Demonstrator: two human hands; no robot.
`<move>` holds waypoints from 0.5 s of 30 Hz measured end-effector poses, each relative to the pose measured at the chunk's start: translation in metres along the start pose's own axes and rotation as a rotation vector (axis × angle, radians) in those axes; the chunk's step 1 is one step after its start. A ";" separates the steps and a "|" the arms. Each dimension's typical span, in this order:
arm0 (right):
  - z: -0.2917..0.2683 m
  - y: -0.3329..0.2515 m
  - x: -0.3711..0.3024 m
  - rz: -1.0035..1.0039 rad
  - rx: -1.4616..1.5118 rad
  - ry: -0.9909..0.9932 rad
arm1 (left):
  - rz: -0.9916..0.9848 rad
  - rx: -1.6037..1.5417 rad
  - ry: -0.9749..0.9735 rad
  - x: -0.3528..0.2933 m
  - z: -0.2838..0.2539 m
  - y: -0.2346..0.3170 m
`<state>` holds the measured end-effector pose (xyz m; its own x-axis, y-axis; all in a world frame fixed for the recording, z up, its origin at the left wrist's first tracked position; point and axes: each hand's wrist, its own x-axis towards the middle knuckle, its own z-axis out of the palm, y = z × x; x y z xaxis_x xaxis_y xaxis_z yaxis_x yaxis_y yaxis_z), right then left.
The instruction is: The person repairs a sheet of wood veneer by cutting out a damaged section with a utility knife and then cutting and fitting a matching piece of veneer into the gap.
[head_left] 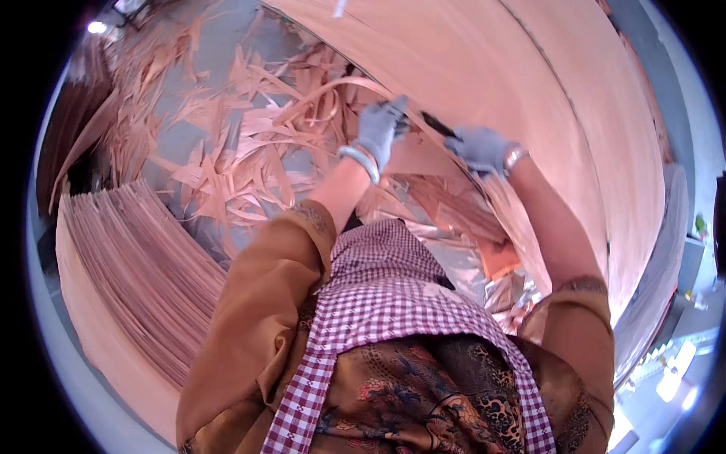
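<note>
My left hand [380, 130], in a grey-blue glove, is closed at the edge of a large veneer sheet [469, 57]. From its fingers a narrow veneer strip [333, 85] curls away to the left. My right hand [484, 150], gloved the same way, rests over the sheet's near edge a little to the right. It grips a dark knife [437, 123] that points toward my left hand. The fingertips of both hands are partly hidden, and the knife's cutting edge cannot be made out.
Torn veneer scraps [249, 144] litter the floor beyond and left of me. A tall stack of veneer sheets [144, 265] stands at my left, and a darker stack [76, 113] farther off. Clear plastic film [650, 265] hangs along the right side of the sheets.
</note>
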<state>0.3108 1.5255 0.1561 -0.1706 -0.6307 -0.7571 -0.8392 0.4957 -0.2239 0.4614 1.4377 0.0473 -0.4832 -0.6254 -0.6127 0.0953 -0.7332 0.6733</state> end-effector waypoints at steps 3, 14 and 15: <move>0.023 0.023 -0.004 -0.032 -0.073 0.110 | 0.136 0.054 0.065 0.012 0.000 -0.001; 0.090 0.117 -0.080 -0.136 -0.113 0.233 | 0.136 -0.150 0.046 -0.040 0.043 -0.076; 0.077 0.113 -0.080 -0.091 0.001 0.056 | 0.109 -0.013 0.106 -0.056 0.060 -0.089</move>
<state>0.2693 1.6781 0.1436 -0.1220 -0.7058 -0.6978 -0.8521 0.4350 -0.2909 0.4275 1.5540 0.0472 -0.3750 -0.7257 -0.5768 0.1534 -0.6623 0.7334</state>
